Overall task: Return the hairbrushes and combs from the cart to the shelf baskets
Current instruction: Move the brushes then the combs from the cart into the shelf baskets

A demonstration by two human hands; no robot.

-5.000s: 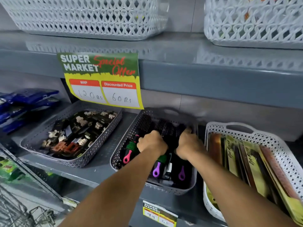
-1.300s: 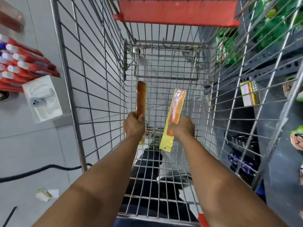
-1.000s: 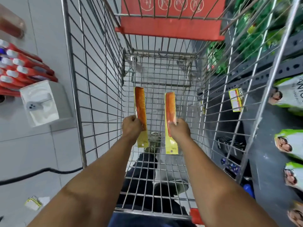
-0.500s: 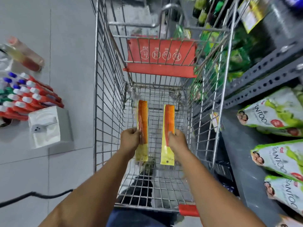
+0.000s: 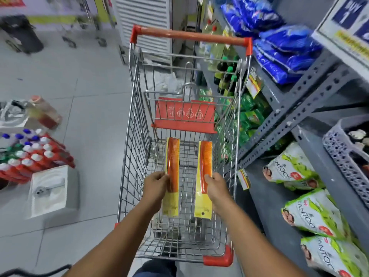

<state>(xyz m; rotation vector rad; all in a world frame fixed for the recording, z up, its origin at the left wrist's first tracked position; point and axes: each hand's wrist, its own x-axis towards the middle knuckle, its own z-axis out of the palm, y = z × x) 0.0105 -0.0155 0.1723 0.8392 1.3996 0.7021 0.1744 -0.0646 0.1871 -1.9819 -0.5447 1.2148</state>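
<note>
I hold two orange combs on yellow backing cards, both upright above the wire cart. The left comb is pinched in my left hand, the right comb in my right hand. They stand parallel, slightly apart, teeth facing inward, cards hanging below my fingers.

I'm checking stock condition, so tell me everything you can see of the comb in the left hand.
The comb in the left hand is orange, looks like plastic, long and narrow, and sits sealed on a yellow backing card whose printing is too blurred to read. It is held roughly upright above the wire cart, card end downward. The left hand grips its lower left edge. It runs parallel to the matching comb in the right hand, apart from it. No damage shows.
</note>
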